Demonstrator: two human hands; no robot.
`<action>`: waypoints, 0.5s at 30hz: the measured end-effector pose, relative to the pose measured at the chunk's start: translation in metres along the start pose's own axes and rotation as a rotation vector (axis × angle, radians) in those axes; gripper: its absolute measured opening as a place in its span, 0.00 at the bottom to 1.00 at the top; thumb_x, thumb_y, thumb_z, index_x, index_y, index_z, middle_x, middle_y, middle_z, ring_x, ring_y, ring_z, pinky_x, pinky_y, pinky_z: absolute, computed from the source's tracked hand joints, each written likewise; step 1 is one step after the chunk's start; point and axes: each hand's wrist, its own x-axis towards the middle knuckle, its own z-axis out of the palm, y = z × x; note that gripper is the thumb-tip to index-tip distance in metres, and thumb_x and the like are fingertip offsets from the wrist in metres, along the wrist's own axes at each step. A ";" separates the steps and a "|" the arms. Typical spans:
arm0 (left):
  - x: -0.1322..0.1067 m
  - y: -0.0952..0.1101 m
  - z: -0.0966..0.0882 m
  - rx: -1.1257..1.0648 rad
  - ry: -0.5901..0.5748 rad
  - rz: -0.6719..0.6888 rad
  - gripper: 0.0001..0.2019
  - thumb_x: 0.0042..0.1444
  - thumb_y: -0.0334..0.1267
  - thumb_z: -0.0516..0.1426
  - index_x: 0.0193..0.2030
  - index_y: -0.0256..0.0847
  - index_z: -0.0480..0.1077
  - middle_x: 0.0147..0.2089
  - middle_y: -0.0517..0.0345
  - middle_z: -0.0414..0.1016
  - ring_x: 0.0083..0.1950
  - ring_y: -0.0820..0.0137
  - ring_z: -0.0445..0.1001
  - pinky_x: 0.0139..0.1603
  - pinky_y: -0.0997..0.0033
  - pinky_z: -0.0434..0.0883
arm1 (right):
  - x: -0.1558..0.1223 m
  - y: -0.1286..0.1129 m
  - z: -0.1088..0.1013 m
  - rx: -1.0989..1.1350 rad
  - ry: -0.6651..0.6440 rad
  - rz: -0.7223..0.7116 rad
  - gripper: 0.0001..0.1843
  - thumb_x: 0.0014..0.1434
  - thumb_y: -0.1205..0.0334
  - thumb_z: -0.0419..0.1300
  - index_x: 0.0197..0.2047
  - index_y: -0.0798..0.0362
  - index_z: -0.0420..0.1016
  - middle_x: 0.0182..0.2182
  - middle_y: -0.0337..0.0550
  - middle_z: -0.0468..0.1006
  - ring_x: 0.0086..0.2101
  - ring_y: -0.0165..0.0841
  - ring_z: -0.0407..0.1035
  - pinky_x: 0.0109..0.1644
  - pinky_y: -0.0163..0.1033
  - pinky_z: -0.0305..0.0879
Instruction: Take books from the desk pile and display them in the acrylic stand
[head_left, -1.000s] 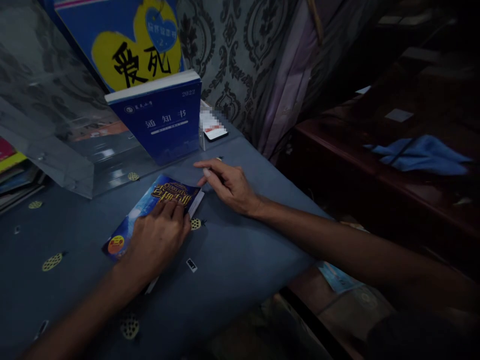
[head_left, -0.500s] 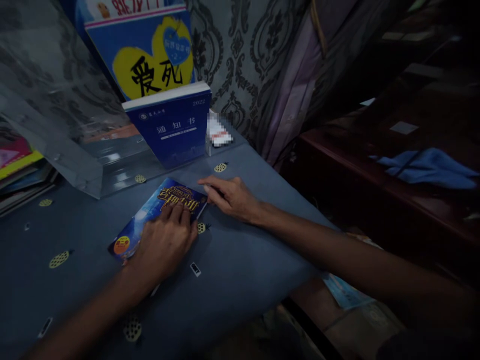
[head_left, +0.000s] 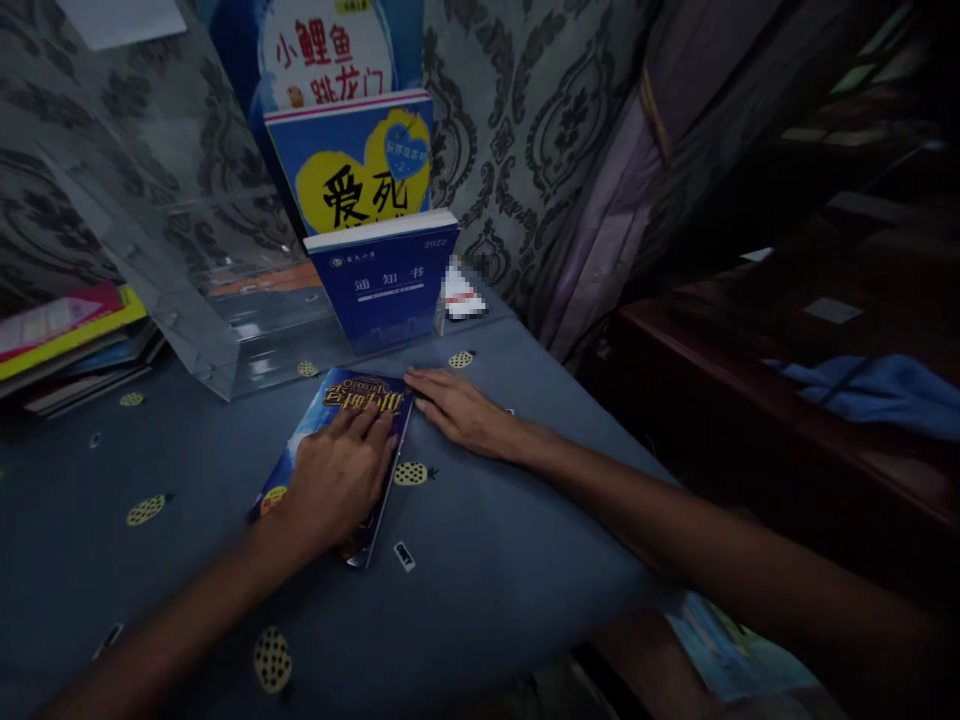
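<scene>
A blue paperback book (head_left: 307, 420) with gold lettering lies flat on the blue-grey tablecloth (head_left: 480, 560). Across its cover rests my left hand (head_left: 341, 475), fingers stretched out and covering part of the title. My right hand (head_left: 465, 410) lies on the cloth just right of the book, its extended fingertips at the upper right corner. Behind the book, a dark blue booklet (head_left: 390, 290) stands upright in a clear acrylic rack (head_left: 232, 370). A blue and yellow book (head_left: 352, 150) and a taller blue book (head_left: 330, 50) stand behind that booklet.
On the left sits a stack of books and papers (head_left: 82, 330). A dark red wooden piece of furniture (head_left: 720, 380) bearing a blue cloth (head_left: 892, 390) stands to the right, past the table edge. Patterned wallpaper (head_left: 510, 120) and a mauve curtain (head_left: 600, 230) are at the back.
The book has turned slightly under my left hand, showing more of its right edge. My right hand's fingers have straightened out flat. The view has shifted, revealing more of the standing books.
</scene>
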 end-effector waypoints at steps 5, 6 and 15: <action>-0.009 -0.025 -0.007 -0.108 -0.124 0.118 0.23 0.70 0.50 0.51 0.62 0.38 0.72 0.65 0.43 0.72 0.66 0.51 0.71 0.59 0.51 0.74 | 0.005 -0.004 -0.004 -0.150 -0.114 0.057 0.24 0.73 0.60 0.45 0.68 0.53 0.66 0.66 0.53 0.69 0.66 0.42 0.61 0.70 0.58 0.55; -0.014 -0.034 -0.010 -0.158 -0.166 0.178 0.27 0.68 0.55 0.52 0.65 0.39 0.69 0.68 0.43 0.69 0.69 0.51 0.67 0.62 0.50 0.71 | 0.004 -0.006 -0.005 -0.173 -0.131 0.071 0.25 0.74 0.59 0.44 0.69 0.54 0.65 0.67 0.53 0.68 0.66 0.42 0.60 0.70 0.58 0.54; -0.070 -0.070 -0.018 -0.424 -0.258 0.359 0.35 0.66 0.54 0.55 0.76 0.48 0.51 0.76 0.50 0.54 0.76 0.55 0.55 0.73 0.46 0.59 | -0.002 -0.008 0.003 -0.169 -0.127 0.105 0.28 0.72 0.59 0.45 0.72 0.55 0.59 0.70 0.55 0.62 0.69 0.46 0.55 0.71 0.61 0.49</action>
